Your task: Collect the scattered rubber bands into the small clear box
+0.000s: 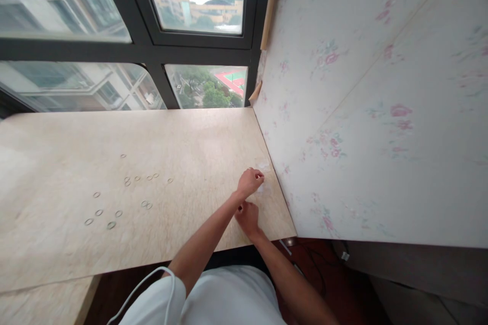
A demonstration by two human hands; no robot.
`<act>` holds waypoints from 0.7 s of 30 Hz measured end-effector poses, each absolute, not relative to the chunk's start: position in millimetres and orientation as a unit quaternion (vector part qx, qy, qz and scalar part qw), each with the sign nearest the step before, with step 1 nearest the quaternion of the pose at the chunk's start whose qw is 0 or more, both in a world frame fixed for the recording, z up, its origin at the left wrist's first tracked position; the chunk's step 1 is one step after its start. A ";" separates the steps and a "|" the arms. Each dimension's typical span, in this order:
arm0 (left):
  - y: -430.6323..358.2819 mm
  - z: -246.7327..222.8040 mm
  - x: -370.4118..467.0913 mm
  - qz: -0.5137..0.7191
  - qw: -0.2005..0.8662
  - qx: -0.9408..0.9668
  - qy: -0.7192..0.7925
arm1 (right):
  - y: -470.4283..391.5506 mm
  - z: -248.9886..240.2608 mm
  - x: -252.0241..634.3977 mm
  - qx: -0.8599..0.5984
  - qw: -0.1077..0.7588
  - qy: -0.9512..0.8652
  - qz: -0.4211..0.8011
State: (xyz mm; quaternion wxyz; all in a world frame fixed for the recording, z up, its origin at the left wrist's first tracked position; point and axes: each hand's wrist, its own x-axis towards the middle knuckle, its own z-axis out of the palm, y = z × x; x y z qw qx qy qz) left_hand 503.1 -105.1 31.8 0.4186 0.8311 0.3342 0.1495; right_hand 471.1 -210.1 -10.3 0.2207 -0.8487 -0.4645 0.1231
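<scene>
My left hand (250, 183) reaches across to the right end of the stone-look sill (206, 152), fingers curled closed. A tiny pale spot shows at its fingertips, too small to name. Beside it on the sill lie small whitish, translucent pieces (263, 166). Nearer my body, just below the left wrist, my right hand (248, 219) is closed too; what it holds, if anything, is hidden. Several thin rings lie scattered over the left half of the sill, among them a greenish ring (111, 225) and a single ring (170, 181) closest to my hands.
A flower-patterned wall (343, 111) bounds the sill on the right. Dark window frames (145, 51) stand along the back. A white cable (145, 284) runs by my left sleeve. Below the sill on the right are dark cables and a white plug (345, 256).
</scene>
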 end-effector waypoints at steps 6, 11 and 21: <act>-96.8 24.6 503.3 0.140 0.426 0.838 0.312 | -210.6 -8.4 472.8 -0.839 0.234 -0.474 0.128; -73.6 22.4 460.0 0.172 0.422 0.818 0.352 | -212.7 -7.2 472.7 -0.810 0.314 -0.475 0.139; -52.6 4.7 304.0 0.290 0.367 0.727 0.503 | -213.8 -9.9 471.0 -0.804 0.340 -0.457 0.172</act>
